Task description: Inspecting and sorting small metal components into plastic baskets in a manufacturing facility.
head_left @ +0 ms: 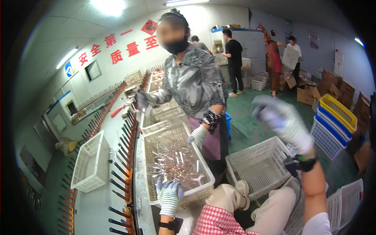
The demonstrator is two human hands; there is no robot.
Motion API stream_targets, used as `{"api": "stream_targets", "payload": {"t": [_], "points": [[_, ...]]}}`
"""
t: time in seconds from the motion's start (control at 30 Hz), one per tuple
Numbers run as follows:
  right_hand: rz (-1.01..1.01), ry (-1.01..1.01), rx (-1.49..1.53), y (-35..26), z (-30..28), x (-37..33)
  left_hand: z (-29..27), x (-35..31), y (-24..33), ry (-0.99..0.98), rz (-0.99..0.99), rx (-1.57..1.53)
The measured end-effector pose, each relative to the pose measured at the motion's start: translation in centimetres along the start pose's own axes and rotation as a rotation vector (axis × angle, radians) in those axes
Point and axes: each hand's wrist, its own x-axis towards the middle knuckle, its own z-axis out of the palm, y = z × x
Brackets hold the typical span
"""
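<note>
My left hand (169, 196), in a striped glove with grey-purple fingers, rests at the near inner edge of a white plastic crate (200, 188). Its fingers lie apart beside a heap of thin, shiny, reddish metal and clear pieces (178, 160) in that crate. Nothing shows held in them. My right hand (280, 121), gloved alike, is raised to the right, above another white crate (254, 190) with a mesh floor. Motion smears its fingers, so whether they hold anything cannot be told.
Across the crate stands a co-worker (196, 86) with gloved hands near the crates. Left runs a bench with rows of black-tipped pegs (124, 172) and a white basket (91, 162). Stacked yellow and blue baskets (333, 125) and cardboard boxes (309, 94) stand right; other people are behind.
</note>
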Motion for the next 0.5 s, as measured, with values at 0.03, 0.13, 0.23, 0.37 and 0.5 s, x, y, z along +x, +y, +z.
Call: {"api": "stream_targets", "payload": {"t": [0.03, 0.13, 0.23, 0.37, 0.5], "points": [[-0.116, 0.143, -0.022, -5.2, -1.7, 0.3, 0.5, 0.8, 0.9, 0.002, 0.015, -0.006], [-0.490, 0.384, -0.420, -11.0, -3.6, 3.2, -0.1, -0.5, -0.3, -0.040, -0.028, 0.029], [-0.642, 0.364, -0.624, -16.6, -2.1, 8.2, -0.2, 1.5, 2.0, 0.045, 0.017, -0.016], [-0.622, 0.261, -0.648, -17.0, 2.2, 15.1, 0.3, 1.7, 1.6, -0.027, 0.021, 0.008], [-0.598, 0.240, -0.642, -16.1, 3.7, 17.0, 0.1, 2.8, 1.9, 0.012, 0.044, 0.018]]}}
